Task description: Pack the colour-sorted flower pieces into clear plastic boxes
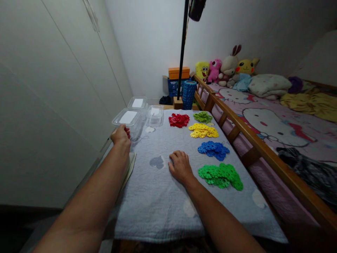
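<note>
My left hand (121, 135) reaches forward to the near side of a clear plastic container (135, 131) with a white label on its lid. Its fingers are curled closed, and what they hold, if anything, is hidden. My right hand (180, 164) lies palm down on the cloth with its fingers loosely out, holding nothing. To its right are piles of flat, notched plastic discs: green (221, 175), blue (213, 150), yellow (203, 130) and light green (202, 117). A red pile (179, 120) is farther back. Two more labelled clear containers, one at the back (137, 102) and one smaller (155, 115), stand nearby.
A light blue-grey cloth (158, 211) covers the table. Something flat and pale (130, 168) lies under my left forearm. A wooden bed rail (252, 151) runs along the right side, cabinet doors (79, 88) along the left. A black pole (182, 52) rises behind the table.
</note>
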Motion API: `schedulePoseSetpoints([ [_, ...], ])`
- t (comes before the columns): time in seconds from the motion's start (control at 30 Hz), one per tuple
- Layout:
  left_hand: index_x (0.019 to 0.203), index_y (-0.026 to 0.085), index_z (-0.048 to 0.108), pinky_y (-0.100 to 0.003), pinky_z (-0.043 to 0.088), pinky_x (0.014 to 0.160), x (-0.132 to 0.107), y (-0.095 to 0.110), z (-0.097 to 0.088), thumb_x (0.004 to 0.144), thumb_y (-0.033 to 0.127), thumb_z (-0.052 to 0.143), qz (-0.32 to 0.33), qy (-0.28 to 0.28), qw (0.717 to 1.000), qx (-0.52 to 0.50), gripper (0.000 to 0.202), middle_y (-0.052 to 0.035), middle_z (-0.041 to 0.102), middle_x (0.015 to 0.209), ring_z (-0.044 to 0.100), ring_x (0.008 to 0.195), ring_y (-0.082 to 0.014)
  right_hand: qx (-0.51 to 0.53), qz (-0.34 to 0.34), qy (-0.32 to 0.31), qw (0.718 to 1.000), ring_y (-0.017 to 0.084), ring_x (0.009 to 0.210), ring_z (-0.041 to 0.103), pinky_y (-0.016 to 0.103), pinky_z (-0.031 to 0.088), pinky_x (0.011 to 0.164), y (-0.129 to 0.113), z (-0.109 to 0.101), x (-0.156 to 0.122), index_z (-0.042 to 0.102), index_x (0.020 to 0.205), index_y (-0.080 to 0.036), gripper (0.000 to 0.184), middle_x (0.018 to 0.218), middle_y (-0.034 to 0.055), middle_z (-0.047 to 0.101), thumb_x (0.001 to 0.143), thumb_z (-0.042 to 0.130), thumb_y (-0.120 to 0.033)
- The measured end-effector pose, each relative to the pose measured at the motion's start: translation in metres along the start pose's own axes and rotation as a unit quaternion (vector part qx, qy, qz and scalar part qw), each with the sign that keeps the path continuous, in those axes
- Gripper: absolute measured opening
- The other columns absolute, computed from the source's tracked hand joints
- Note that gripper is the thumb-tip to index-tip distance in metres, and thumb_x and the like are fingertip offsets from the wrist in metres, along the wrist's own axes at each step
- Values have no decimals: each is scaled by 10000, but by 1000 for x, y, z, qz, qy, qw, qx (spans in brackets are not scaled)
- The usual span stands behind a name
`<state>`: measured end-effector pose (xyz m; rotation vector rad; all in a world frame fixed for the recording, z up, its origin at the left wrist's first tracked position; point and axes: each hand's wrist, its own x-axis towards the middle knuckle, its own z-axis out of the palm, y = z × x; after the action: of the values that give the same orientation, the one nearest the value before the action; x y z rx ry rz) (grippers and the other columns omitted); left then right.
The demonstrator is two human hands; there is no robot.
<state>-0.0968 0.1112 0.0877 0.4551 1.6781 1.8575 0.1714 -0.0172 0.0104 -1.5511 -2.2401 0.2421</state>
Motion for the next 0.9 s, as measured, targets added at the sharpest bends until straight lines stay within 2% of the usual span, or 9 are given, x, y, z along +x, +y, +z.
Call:
schedulePoseSetpoints([
  [0.1, 736, 195, 494, -195, 331, 468, -19, 4, -3, 788, 241, 610, -40, 10, 999, -34, 135, 41, 537, 640, 479, 542, -91, 2, 0, -3, 1000, 272, 1161, 504, 411, 400, 1015, -1, -1, 0, 674, 1119, -234, 188, 1219, 92, 631, 943, 633, -286],
  [0.27, 748, 174, 548, -198, 403, 542, -73, -7, -15, 759, 292, 681, -43, -49, 996, -58, 177, 49, 590, 653, 527, 562, -75, 15, 6, -7, 1000, 276, 1172, 511, 418, 406, 1029, -1, -2, 1, 682, 1117, -230, 191, 1220, 95, 639, 941, 634, -287],
  [0.33, 735, 182, 549, -199, 421, 557, -97, -17, -22, 722, 335, 716, -57, -100, 991, -68, 226, 51, 600, 653, 545, 565, -77, 40, 14, 5, 999, 277, 1176, 523, 427, 413, 1045, 1, 0, 2, 667, 1179, -223, 237, 1225, 105, 647, 961, 596, -285],
  [0.47, 741, 199, 572, -237, 471, 577, -144, -45, -34, 679, 428, 763, -93, -170, 980, -45, 305, 31, 637, 679, 589, 579, -104, 152, 54, 95, 982, 255, 1168, 563, 415, 439, 1073, 8, 6, 3, 525, 1415, -157, 421, 1229, 137, 646, 1026, 420, -280],
  [0.6, 737, 203, 564, -260, 499, 594, -179, -69, -42, 699, 493, 779, -108, -216, 970, -20, 363, 11, 643, 684, 602, 584, -114, 250, 91, 156, 951, 227, 1100, 615, 365, 493, 997, 14, 9, 3, 399, 1517, -136, 522, 1211, 139, 637, 1051, 330, -359],
  [0.77, 756, 173, 612, -220, 453, 579, -206, -76, -47, 639, 551, 835, -154, -258, 954, -14, 454, 8, 651, 700, 589, 595, -94, 342, 103, 173, 918, 199, 773, 623, 313, 488, 746, 14, 5, 5, 343, 1532, -98, 645, 868, 24, 626, 1019, 369, -488],
  [0.9, 849, 151, 664, -207, 477, 609, -214, -69, -53, 619, 489, 873, -226, -296, 928, -21, 459, -34, 726, 814, 638, 649, -99, 361, 121, 198, 903, 171, 646, 553, 287, 433, 672, 14, 4, 7, 400, 1487, -101, 685, 700, -62, 527, 923, 522, -470],
])
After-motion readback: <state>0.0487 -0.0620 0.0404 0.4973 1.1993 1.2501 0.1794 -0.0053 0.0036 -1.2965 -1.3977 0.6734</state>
